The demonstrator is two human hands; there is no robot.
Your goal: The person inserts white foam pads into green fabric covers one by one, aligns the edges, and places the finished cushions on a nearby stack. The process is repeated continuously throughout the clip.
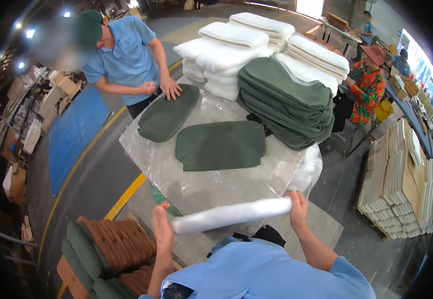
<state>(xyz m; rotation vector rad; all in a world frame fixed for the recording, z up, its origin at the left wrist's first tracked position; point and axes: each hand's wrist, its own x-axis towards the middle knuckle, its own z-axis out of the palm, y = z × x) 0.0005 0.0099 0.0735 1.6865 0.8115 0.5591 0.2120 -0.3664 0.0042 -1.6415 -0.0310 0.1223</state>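
Between my two hands I hold a white fluffy padding sheet (231, 216), seen nearly edge-on, in front of my body. My left hand (162, 222) presses against its left end, and my right hand (298, 207) grips its right end. Beyond it on the plastic-covered table (201, 192) lies a dark green fabric panel (220, 146), flat and notched at its lower corners. A second green panel (170, 114) lies to its left, with a co-worker's hand (170, 87) resting on its upper edge.
Behind the panels stand a stack of green panels (286, 107) and several piles of white padding (234, 37). Brown and green padded boards (111, 244) stand low at my left. Stacked pale boards (401, 184) rise from the floor at right. A person in a patterned shirt (367, 94) sits beyond.
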